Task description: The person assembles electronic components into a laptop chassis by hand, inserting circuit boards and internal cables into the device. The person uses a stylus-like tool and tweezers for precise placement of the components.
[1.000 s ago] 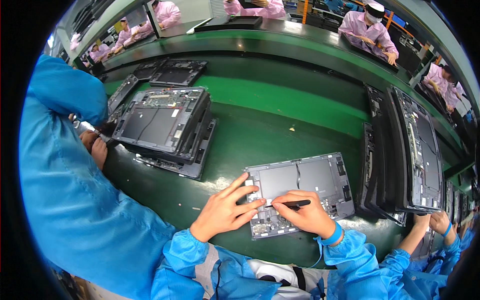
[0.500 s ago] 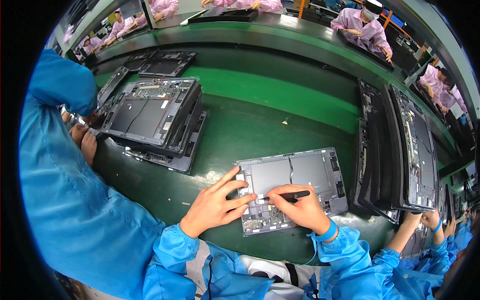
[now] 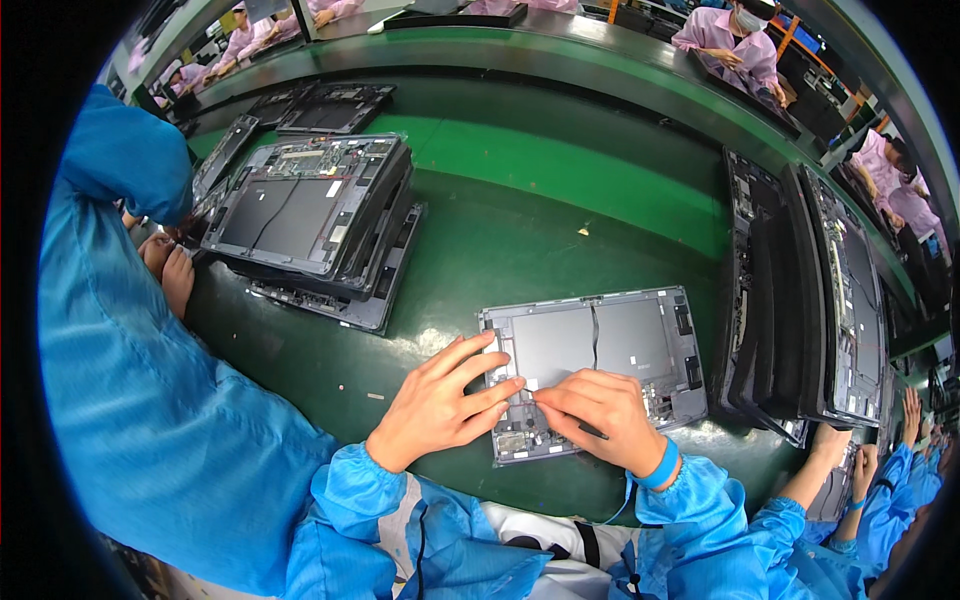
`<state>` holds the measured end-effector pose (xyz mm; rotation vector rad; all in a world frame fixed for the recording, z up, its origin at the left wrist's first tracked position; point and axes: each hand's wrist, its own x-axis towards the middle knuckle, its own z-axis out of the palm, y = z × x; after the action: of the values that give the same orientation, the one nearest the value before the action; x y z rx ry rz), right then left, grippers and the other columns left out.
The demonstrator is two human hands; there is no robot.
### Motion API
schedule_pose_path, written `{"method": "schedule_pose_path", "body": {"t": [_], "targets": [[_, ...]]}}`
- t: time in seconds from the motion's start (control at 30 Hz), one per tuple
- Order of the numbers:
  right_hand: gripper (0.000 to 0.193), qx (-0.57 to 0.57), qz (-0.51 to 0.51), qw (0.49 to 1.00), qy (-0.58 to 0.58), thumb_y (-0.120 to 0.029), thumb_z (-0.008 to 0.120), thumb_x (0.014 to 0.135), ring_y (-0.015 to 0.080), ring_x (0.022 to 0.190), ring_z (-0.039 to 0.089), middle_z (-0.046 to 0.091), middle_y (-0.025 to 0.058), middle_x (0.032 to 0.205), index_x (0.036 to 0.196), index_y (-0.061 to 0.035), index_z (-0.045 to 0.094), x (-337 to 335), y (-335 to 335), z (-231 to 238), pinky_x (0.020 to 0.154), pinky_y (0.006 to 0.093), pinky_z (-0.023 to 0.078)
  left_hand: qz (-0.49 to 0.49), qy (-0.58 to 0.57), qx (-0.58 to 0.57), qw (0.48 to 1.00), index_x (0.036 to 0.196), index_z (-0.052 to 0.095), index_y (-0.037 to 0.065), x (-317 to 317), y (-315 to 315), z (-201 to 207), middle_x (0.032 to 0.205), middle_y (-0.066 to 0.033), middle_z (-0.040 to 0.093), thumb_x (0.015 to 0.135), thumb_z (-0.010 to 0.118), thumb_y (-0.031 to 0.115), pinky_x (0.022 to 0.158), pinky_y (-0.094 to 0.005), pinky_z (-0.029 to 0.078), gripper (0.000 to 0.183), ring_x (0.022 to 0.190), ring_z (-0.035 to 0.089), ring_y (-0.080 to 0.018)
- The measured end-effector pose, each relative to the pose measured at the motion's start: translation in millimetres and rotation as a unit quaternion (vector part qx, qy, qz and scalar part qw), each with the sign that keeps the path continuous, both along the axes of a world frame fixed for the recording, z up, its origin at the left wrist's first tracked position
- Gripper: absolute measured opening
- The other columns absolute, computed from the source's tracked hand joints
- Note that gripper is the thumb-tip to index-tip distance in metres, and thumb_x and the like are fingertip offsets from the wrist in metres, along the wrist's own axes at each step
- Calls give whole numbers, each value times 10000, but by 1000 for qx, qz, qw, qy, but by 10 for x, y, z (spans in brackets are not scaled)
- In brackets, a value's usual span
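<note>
An opened laptop chassis (image 3: 635, 340) lies on the green bench in front of me, showing a flat grey battery, a black cable across it and a circuit board along its near side. My left hand (image 3: 432, 405) rests with spread fingers on the chassis's left edge, holding nothing. My right hand (image 3: 600, 412) is pinched around a slim black pointed tool (image 3: 592, 431) that looks like tweezers. Its tip meets the chassis near the left fingertips, at the board's border with the battery. The fingers cover most of the tool and part of the board.
Similar chassis are stacked at left (image 3: 290, 215) and, tilted upright, at right (image 3: 845, 300). A co-worker's blue sleeve (image 3: 150, 320) fills the left side. Small scraps (image 3: 375, 397) lie on the green bench (image 3: 500, 230). People in pink work beyond a raised ledge (image 3: 560, 55).
My right hand has turned, and the tool now slants down toward me instead of lying nearly level. My left hand keeps its place on the chassis edge. The whole view has shifted slightly.
</note>
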<state>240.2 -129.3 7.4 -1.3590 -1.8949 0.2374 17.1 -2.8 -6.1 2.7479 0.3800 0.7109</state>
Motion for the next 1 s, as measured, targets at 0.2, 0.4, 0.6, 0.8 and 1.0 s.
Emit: {"method": "schedule_pose_path", "body": {"t": [0.2, 0.4, 0.6, 0.8, 1.0], "targets": [[205, 23, 5, 999, 31, -93, 811, 815, 204, 759, 704, 732, 25, 865, 1014, -103, 765, 28, 18, -69, 646, 334, 556, -2, 11, 0, 1000, 1167, 788, 249, 26, -1, -11, 1294, -61, 658, 832, 741, 215, 996, -469, 565, 341, 1302, 589, -329], [203, 20, 7, 1000, -8, -94, 814, 808, 204, 766, 700, 710, 18, 846, 1005, -109, 763, 8, 0, -6, 652, 335, 555, -3, 8, -3, 1000, 1170, 792, 237, 20, 6, 8, 1334, -78, 650, 848, 736, 228, 1024, -477, 544, 327, 1293, 590, -331], [177, 1, 16, 1000, 22, -76, 806, 803, 222, 775, 698, 701, 49, 852, 972, -89, 753, 10, -2, -9, 649, 348, 563, 0, 10, -6, 1000, 1175, 790, 236, 20, 1, 8, 1339, -79, 649, 842, 742, 219, 1037, -485, 536, 336, 1299, 588, -338], [169, -3, 31, 998, 48, -67, 807, 792, 238, 794, 706, 704, 59, 865, 948, -69, 740, 24, 20, 8, 659, 353, 572, 9, -5, -23, 1000, 1206, 775, 235, 4, -22, -37, 1367, -88, 646, 824, 760, 213, 1048, -492, 528, 383, 1315, 586, -347], [179, -15, 27, 998, 46, -12, 795, 779, 256, 805, 723, 724, 87, 871, 948, -51, 750, 39, -17, 37, 683, 352, 578, -20, 8, -54, 998, 1268, 740, 202, -104, -224, -54, 1372, -92, 646, 797, 791, 326, 1035, -483, 530, 490, 1317, 586, -355]]}}
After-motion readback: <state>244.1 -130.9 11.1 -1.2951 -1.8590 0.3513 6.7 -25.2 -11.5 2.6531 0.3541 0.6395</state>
